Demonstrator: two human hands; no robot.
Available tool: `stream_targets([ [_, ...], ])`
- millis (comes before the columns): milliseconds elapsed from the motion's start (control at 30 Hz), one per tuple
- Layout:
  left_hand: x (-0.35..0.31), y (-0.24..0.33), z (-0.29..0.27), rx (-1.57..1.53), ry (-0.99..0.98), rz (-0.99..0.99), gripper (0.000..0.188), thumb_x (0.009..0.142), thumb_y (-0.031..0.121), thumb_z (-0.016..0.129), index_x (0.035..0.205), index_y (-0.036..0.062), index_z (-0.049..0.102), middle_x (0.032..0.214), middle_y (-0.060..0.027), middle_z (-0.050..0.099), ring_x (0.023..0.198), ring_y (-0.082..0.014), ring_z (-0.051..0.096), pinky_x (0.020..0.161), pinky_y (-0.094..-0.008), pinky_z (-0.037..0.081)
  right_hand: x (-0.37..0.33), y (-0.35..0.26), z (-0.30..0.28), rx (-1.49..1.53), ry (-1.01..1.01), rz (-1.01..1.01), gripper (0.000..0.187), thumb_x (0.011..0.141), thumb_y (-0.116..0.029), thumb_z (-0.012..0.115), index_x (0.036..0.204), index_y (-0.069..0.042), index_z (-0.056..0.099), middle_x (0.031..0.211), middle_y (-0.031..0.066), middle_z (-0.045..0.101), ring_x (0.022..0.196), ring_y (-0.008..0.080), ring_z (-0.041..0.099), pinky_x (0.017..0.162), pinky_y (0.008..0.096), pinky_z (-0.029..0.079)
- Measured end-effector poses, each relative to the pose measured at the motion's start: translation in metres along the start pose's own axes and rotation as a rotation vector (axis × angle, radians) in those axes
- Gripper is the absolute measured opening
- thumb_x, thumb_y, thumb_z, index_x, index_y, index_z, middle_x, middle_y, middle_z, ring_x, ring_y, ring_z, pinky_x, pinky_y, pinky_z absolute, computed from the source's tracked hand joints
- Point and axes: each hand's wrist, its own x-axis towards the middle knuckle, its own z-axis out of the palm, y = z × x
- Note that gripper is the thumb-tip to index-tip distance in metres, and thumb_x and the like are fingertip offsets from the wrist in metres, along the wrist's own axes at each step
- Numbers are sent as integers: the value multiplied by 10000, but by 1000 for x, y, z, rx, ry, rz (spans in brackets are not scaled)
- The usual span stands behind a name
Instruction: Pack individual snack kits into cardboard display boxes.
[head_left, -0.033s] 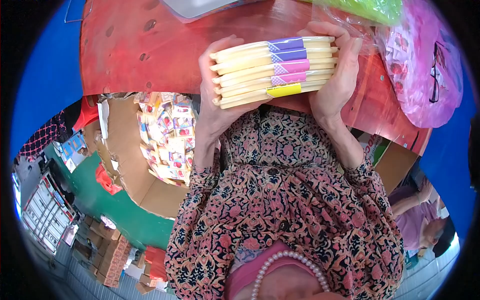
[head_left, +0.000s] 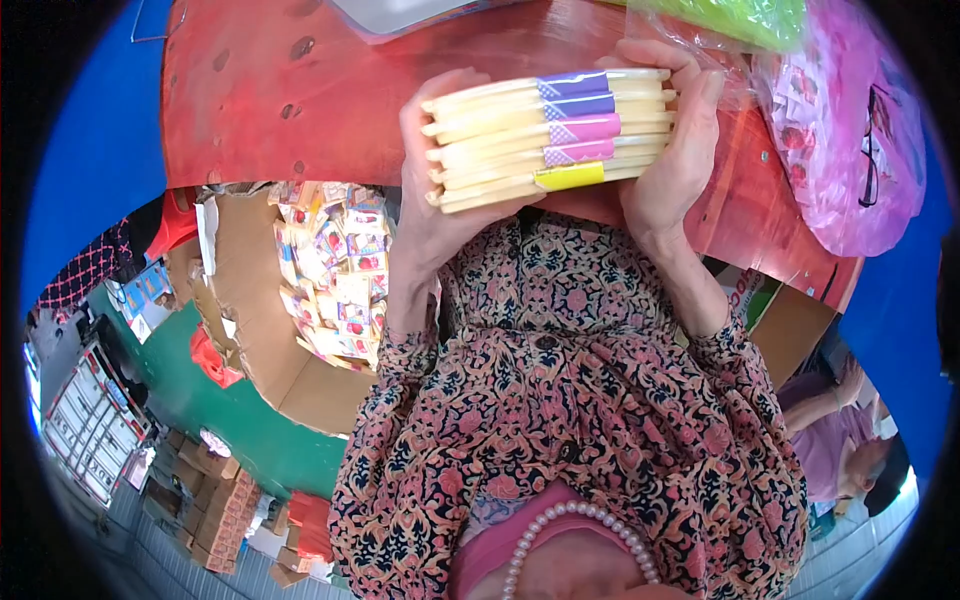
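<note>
Packets (head_left: 490,150), flat and pale yellow, sit stacked between my two hands, apparently held up over the near edge of the red table (head_left: 240,100). Their clear wrapping shines, so I expect it to be slick, and a middle one could squirt out if I squeezed unevenly. Each looks light, the pile together only a modest weight. The contents seem thin and fairly stiff, perhaps brittle, so I would press from the ends and not bend the middle. Five bands face me: two purple labels (head_left: 577,95), two pink labels (head_left: 583,142) and a yellow label (head_left: 570,177) lowest in view. The ends stick out a little unevenly.

My left hand (head_left: 425,220) is closed round the left end, thumb side under the near edge; my right hand (head_left: 662,195) is curled about the right end, fingers over the far corner. Those ends are the best places to hold, with the palms as side walls.

To my left, an open cardboard box (head_left: 245,260) holds a heap of small wrapped packs (head_left: 340,275). On my right a pink plastic bag (head_left: 855,230) lies on the table, dark-framed glasses (head_left: 870,150) on it, and beyond is a bright green bag (head_left: 755,20).
</note>
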Motion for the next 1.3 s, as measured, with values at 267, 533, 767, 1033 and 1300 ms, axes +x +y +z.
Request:
stream_targets([
  [267, 4, 8, 7, -309, 113, 40, 1227, 488, 156, 892, 1413, 77, 89, 1371, -170, 348, 1219, -281, 433, 1013, -401, 406, 4, -1, 2, 174, -7, 84, 260, 939, -146, 410, 1076, 22, 554, 938, 112, 631, 852, 125, 595, 783, 231, 461],
  [533, -3, -1, 2, -127, 69, 15, 1018, 491, 77, 882, 1298, 29, 263, 1291, -153, 431, 1172, -251, 473, 969, -373, 447, 5, -1, 3, 12, -53, 39, 254, 936, -131, 409, 1065, 28, 561, 903, 89, 626, 832, 126, 594, 786, 236, 464],
  [767, 1, 3, -1, -55, 123, 32, 935, 492, 51, 878, 1242, 22, 321, 1161, -100, 489, 1065, -199, 522, 911, -343, 478, 23, 1, -24, 259, -440, 149, 935, 755, -563, 644, 1397, -20, 234, 1217, 132, 488, 1064, 191, 524, 912, 293, 430],
  [1033, 0, 8, 0, -113, 123, 16, 863, 537, 61, 863, 1212, 15, 327, 1129, -115, 520, 1025, -195, 555, 875, -319, 495, 10, -1, -34, -129, -545, 73, 1215, 505, -36, 847, 1452, -102, 88, 1252, 67, 464, 1142, 188, 475, 985, 334, 392],
  [1300, 3, 6, -4, -144, 138, 15, 892, 523, 37, 862, 1222, 11, 310, 1160, -121, 492, 1060, -212, 532, 903, -333, 482, 12, 8, -30, -157, -592, 21, 1036, 523, -12, 814, 1373, -79, 225, 1204, 57, 475, 1111, 167, 490, 961, 311, 417],
])
